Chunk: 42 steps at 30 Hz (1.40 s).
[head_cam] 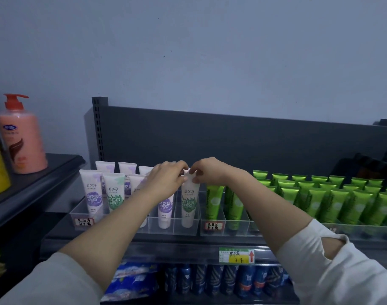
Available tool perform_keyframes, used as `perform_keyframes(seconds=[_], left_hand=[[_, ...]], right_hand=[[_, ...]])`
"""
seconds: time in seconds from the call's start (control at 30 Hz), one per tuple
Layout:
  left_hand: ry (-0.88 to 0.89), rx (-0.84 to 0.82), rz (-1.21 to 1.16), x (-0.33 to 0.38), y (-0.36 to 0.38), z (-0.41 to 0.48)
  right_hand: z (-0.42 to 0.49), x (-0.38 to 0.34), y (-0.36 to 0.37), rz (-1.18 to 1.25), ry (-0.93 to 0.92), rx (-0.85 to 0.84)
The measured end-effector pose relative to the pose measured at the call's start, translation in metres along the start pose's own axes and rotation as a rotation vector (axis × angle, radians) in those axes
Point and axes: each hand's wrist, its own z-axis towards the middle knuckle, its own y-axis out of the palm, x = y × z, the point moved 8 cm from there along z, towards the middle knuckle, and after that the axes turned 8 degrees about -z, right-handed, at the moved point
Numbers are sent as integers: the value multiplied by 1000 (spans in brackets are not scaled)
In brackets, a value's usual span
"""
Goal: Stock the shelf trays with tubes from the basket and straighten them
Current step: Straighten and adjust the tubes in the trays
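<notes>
white tube with green print (189,204) stands upright in the clear tray (186,231), directly below the grip. left hand (166,179) and right hand (208,170) both pinch its top crimp. purple-print tube (165,213) just left of the grip; green tubes (214,201) just right.

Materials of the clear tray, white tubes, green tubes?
Tray: clear rigid plastic, probably acrylic; see-through walls, bright edges. White tubes: soft plastic, matte; flat crimped tops. Green tubes: plastic or foil laminate, glossy; metallic sheen.
</notes>
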Motion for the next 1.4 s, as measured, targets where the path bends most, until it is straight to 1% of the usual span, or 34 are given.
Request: perform_keyframes(seconds=[0.1,0.2,0.37,0.47,0.63,0.77,0.9,1.0,1.23,1.33,1.4], left_hand=[[102,41,40,22,-2,3],[178,37,29,45,4,6],[203,-25,61,70,21,10],[193,-60,81,74,28,10],[161,-65,82,74,37,8],[67,-76,-7,68,43,8],[5,-80,-61,68,47,10],[-22,-71,-68,67,47,10],[-25,-107,-91,62,41,15],[-5,-115,-94,62,36,18],[14,-60,-75,62,28,21]], right_hand=[[-12,14,-10,31,-8,73],[-24,32,-16,46,3,112],[-36,54,-13,62,15,105],[-42,64,-18,84,21,132],[-51,85,-21,52,62,133],[-56,94,-16,24,56,113],[-60,102,-21,15,44,199],[-59,108,-21,36,43,194],[-38,103,-19,73,35,175],[-20,94,-19,9,21,147],[-6,89,-17,-59,14,113]])
